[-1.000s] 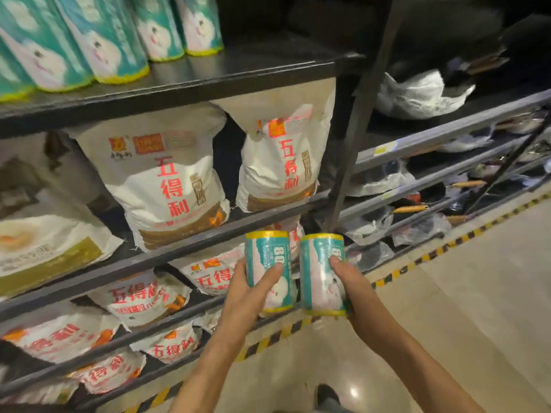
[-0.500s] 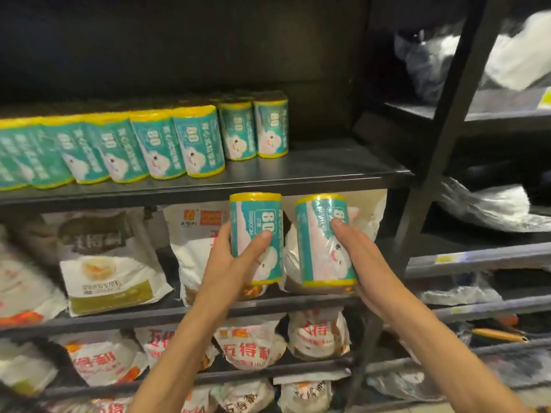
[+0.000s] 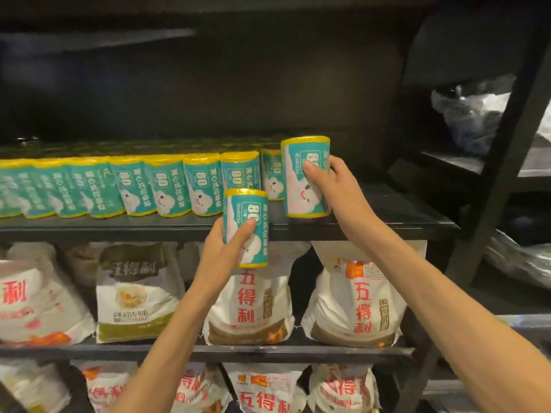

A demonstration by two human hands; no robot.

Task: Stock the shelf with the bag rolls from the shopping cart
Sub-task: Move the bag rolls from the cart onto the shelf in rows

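Observation:
A row of several teal bag rolls (image 3: 167, 186) with yellow ends stands along the dark shelf (image 3: 387, 225). My right hand (image 3: 337, 180) grips one teal bag roll (image 3: 304, 186) upright, its base at the shelf surface just right of the row's end. My left hand (image 3: 226, 248) holds a second teal bag roll (image 3: 247, 216) upright in front of the shelf's front edge, lower than the stocked rolls. The shopping cart is out of view.
White flour bags (image 3: 354, 296) with red characters fill the two lower shelves. A black upright post (image 3: 501, 174) divides this bay from another at right, where clear plastic-wrapped goods (image 3: 474, 114) lie. The shelf right of the held roll is bare.
Both hands rose with their rolls. The right hand moved up and forward, bringing its roll onto the shelf by the row's end; the left roll came up to the shelf edge.

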